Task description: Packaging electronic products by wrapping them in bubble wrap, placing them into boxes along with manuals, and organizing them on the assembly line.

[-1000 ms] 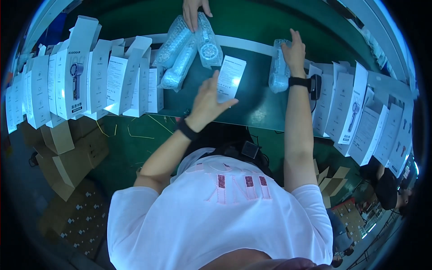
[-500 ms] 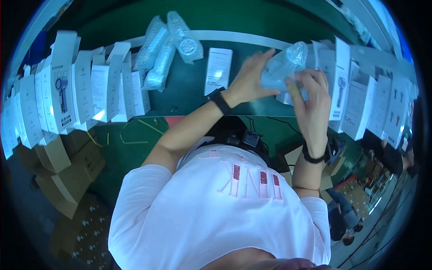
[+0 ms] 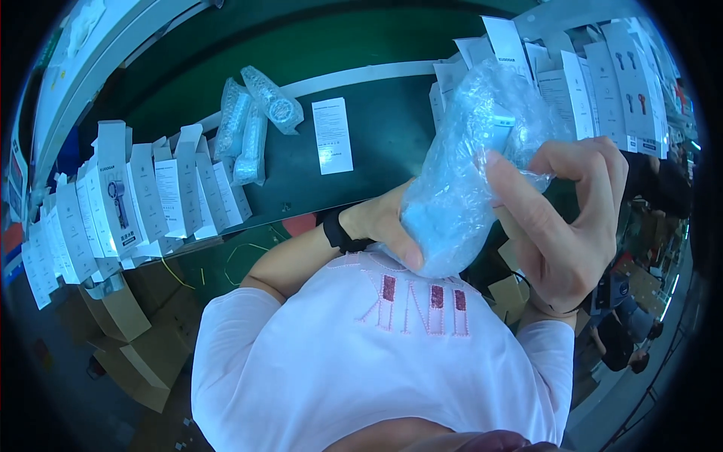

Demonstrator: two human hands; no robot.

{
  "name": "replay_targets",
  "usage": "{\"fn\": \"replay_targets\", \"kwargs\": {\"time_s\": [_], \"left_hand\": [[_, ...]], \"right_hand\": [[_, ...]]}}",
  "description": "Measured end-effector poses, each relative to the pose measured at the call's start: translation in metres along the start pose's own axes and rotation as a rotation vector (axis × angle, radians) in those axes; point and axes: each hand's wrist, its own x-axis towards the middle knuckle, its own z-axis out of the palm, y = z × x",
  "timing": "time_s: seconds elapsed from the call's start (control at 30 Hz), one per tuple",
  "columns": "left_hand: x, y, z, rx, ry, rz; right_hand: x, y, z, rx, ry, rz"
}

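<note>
A bubble-wrapped package (image 3: 452, 177) is held up close to my chest, tilted, its top end leaning away from me. A pale rounded thing shows blurrily inside the clear wrap; its kind is hard to make out. My left hand (image 3: 385, 226) grips the package's lower end from the left, thumb across the front. At the upper right, my right hand (image 3: 568, 218) has its thumb and bent forefinger on the loose edge of the bubble wrap. To the left, a narrow white printed carton (image 3: 333, 135) lies flat on the green table (image 3: 376, 105).
Several more bubble-wrapped packages (image 3: 252, 124) lie at the table's left. White upright cartons, some with flaps raised, stand in rows at the left (image 3: 117, 196) and right (image 3: 576, 90). Brown cardboard boxes (image 3: 135, 354) are on the floor. Other people (image 3: 621, 339) are at the far right.
Both hands have brought the bubble-wrapped package up from the table's right side and nearer to me. The view has turned, so the table's things sit differently in it.
</note>
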Motion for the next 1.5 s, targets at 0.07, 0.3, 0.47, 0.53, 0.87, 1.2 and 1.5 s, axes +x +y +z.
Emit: {"fn": "replay_targets", "kwargs": {"time_s": [0.07, 0.3, 0.47, 0.53, 0.87, 1.2, 1.5], "left_hand": [[0.001, 0.001, -0.002, 0.072, -0.006, -0.058], [0.033, -0.012, 0.0, 0.873, 0.065, 0.009], [0.103, 0.043, -0.056, 1.082, 0.548, 0.181], [0.158, 0.065, -0.111, 1.402, 0.864, 0.189], [0.197, 0.059, -0.082, 0.868, 0.614, 0.581], [0.066, 0.008, -0.159, 0.062, 1.027, 0.239], [0.05, -0.067, -0.221, -0.159, 1.056, 0.165]], "right_hand": [[-0.005, 0.005, -0.007, 0.125, -0.028, -0.015], [-0.053, 0.041, 0.081, 1.493, 0.066, 0.711], [-0.101, 0.109, 0.065, 1.488, 0.353, 0.753], [-0.116, 0.13, 0.055, 1.442, 0.315, 0.703], [-0.138, 0.128, 0.067, 1.203, 0.153, 0.776], [-0.097, 0.086, 0.088, 0.902, -0.226, 0.749], [-0.04, 0.053, 0.152, 0.114, -0.574, 0.782]]}}
